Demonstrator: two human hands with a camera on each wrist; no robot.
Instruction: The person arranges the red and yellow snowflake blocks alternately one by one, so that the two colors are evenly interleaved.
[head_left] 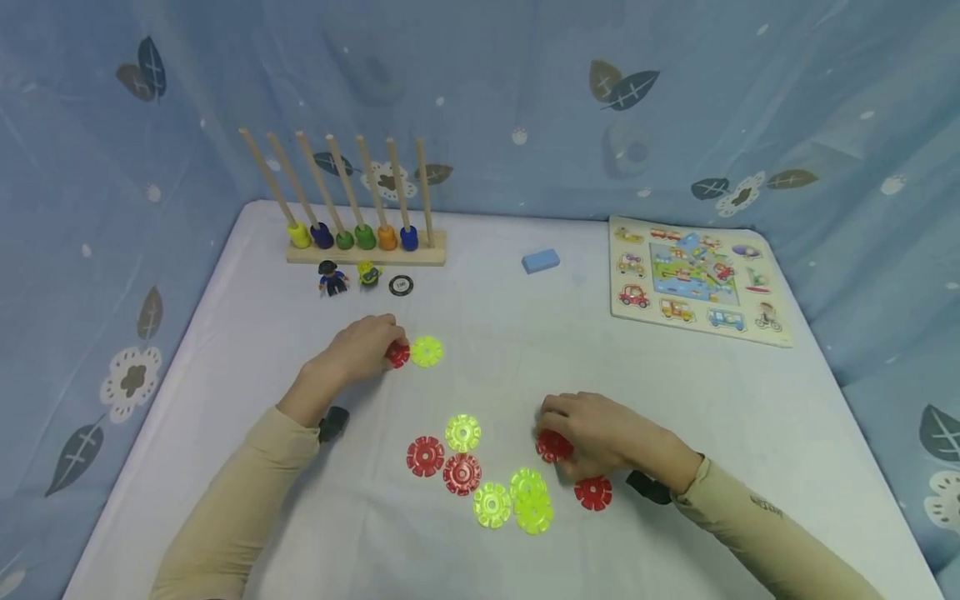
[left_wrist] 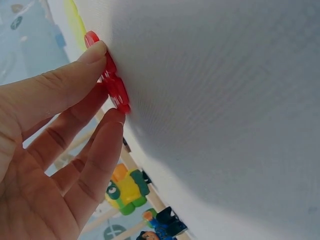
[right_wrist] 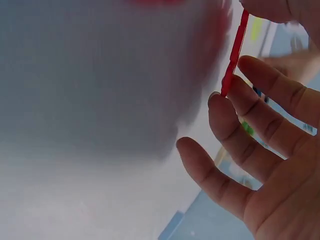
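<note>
My left hand (head_left: 365, 346) pinches a red notched plastic disc (left_wrist: 119, 92) by its edges, close over the white tabletop. Right beside that disc lies a yellow-green notched disc (head_left: 427, 352). Between thumb and fingers, my right hand (head_left: 596, 427) grips another red disc (head_left: 554, 447), seen edge-on in the right wrist view (right_wrist: 235, 52). Near the right palm lies a red disc (head_left: 593, 493), partly covered by the hand. To the left, two red discs (head_left: 425, 456) (head_left: 462, 474) and several yellow-green discs (head_left: 492, 505) lie spread out, two of them overlapping (head_left: 533, 510).
A wooden peg rack (head_left: 367, 254) with coloured beads stands at the back left. Before it are a toy figure (head_left: 332, 278), a small yellow toy (head_left: 368, 273) and a black round chip (head_left: 401, 286). A blue block (head_left: 541, 261) and a vehicle puzzle board (head_left: 626, 312) lie farther right.
</note>
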